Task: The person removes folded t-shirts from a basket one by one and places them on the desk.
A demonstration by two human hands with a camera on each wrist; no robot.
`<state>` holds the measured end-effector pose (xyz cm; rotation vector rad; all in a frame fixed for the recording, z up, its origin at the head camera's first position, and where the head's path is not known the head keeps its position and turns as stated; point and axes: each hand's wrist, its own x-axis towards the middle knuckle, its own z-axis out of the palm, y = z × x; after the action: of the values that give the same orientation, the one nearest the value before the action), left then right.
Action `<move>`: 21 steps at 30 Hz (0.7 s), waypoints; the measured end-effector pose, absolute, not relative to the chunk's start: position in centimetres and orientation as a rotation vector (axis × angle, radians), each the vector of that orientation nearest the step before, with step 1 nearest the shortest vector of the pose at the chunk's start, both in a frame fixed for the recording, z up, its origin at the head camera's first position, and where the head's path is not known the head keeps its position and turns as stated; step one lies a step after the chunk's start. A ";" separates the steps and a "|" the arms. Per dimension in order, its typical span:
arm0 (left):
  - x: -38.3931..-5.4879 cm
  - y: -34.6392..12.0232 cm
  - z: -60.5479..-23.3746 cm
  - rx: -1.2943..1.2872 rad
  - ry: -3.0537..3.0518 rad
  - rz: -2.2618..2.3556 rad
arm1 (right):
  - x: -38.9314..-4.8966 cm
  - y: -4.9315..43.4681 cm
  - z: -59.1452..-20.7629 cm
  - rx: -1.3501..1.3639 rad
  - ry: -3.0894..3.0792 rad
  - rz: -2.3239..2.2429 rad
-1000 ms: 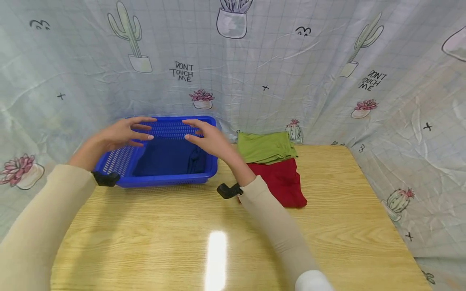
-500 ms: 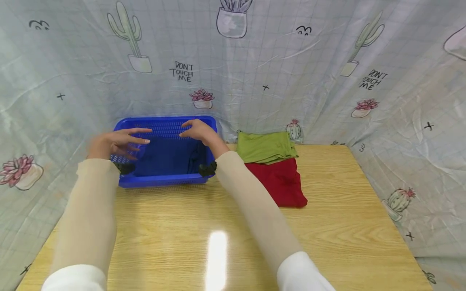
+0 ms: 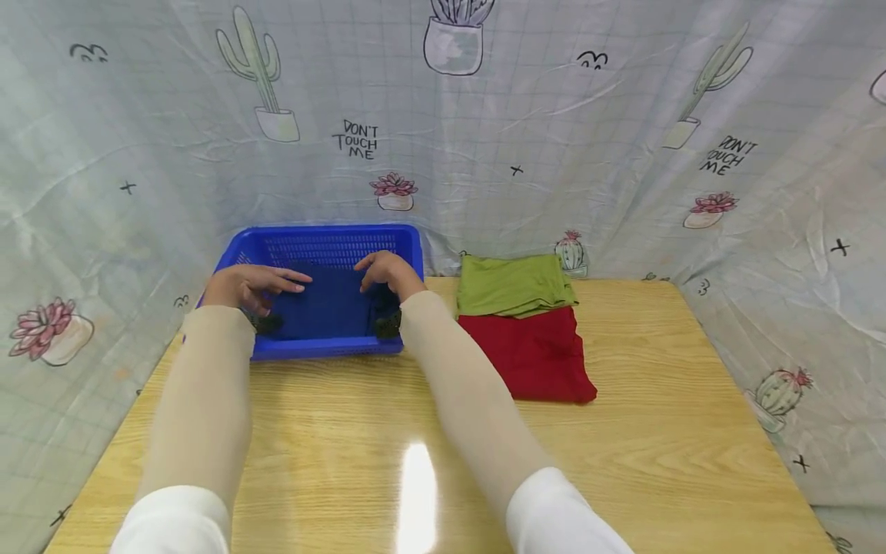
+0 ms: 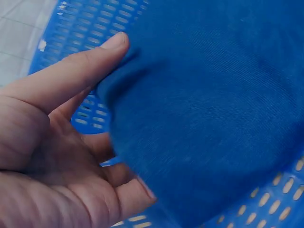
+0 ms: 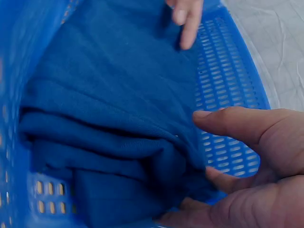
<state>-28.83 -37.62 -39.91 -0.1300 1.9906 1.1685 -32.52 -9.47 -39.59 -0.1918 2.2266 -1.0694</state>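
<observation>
A folded dark blue cloth lies in the blue plastic basket at the back of the table. At its left side, my left hand holds the edge; in the left wrist view the thumb lies over the cloth and the other fingertips go behind it. My right hand is at the opposite side. Seen from the right wrist, the thumb touches the cloth's border beside stacked folds, while the lower fingers are partly hidden by fabric.
Right of the basket lie a folded green cloth and a folded red cloth, the green one behind. They rest on a wooden table. A cactus-print curtain hangs close behind.
Both hands have come down into the basket, the left moving rightward and the forearms drawing closer together. They now reach the blue cloth's sides. The green and red cloths stay put.
</observation>
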 end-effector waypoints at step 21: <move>-28.9 -38.7 -41.5 -0.093 2.025 1.271 | -31.8 -9.0 -40.3 -0.121 2.117 -1.252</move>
<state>-28.87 -38.68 -41.54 -0.0932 2.0255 1.2706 -31.83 -9.05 -40.34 -0.1209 2.1175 -1.2519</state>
